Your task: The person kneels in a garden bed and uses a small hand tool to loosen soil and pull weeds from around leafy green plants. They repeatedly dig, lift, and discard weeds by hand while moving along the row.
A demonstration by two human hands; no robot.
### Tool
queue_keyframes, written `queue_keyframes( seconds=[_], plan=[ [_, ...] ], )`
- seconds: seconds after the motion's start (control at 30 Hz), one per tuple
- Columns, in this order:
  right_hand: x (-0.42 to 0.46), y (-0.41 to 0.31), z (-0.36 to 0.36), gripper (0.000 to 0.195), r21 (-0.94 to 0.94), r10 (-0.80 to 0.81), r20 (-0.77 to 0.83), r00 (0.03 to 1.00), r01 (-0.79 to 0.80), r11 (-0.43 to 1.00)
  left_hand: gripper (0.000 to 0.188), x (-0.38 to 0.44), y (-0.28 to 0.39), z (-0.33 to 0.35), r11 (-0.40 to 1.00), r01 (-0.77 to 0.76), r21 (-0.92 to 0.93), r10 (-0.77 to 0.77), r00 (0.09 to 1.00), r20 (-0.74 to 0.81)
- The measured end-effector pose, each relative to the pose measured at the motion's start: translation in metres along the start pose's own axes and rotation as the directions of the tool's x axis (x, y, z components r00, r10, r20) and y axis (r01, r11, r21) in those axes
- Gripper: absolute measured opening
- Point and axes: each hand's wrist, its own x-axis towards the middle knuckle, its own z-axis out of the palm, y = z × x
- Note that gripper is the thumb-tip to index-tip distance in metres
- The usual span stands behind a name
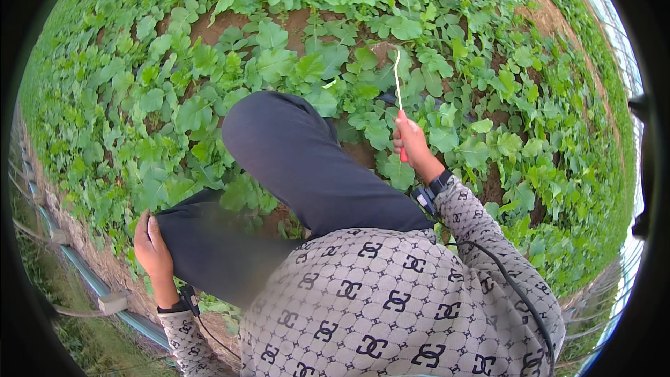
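Observation:
My right hand [412, 139] is closed around the red handle of a hand hoe [398, 81]. The pale, bent metal shaft points away from me, and its soil-brown blade [384, 53] is among the leaves. Broad, lobed green leaves of leafy crop plants [275, 63], possibly radish, surround the blade. My left hand [153, 248] lies against the side of my left knee, thumb apart from the fingers, holding nothing. My right knee [261, 115], in dark trousers, is raised between the hoe and my left leg.
Dense plants spread on all sides, with patches of brown soil [222, 26] between them. A bare soil strip [549, 15] runs along the upper right. At lower left lies a blue pipe or rail [84, 272] with pale blocks [112, 302]. A black cable [497, 264] follows my right arm.

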Motion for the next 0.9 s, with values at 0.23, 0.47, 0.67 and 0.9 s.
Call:
queue_keyframes(
  seconds=[0.23, 0.47, 0.67, 0.9],
  plan=[
    [0.1, -0.036, 0.032, 0.017, -0.068, -0.212, -0.093, 0.973, 0.206, 0.976, 0.035, -0.012, -0.008, -0.008, 0.999, 0.04, -0.028, -0.042, 0.998, -0.051],
    [0.134, -0.007, 0.017, 0.014, -0.361, -0.17, -0.233, 0.957, 0.077, 0.929, 0.033, -0.014, -0.004, -0.012, 0.99, 0.075, -0.116, -0.082, 0.995, -0.06],
    [0.162, 0.017, -0.003, 0.024, -0.851, -0.514, -0.069, 0.855, 0.219, 0.478, 0.032, -0.011, -0.002, -0.017, 0.981, 0.1, -0.169, -0.108, 0.993, -0.038],
    [0.209, 0.025, 0.018, 0.03, -0.795, -0.619, -0.122, 0.776, 0.296, 0.529, 0.032, -0.008, 0.001, -0.021, 0.98, 0.099, -0.171, -0.107, 0.994, -0.038]
  ],
)
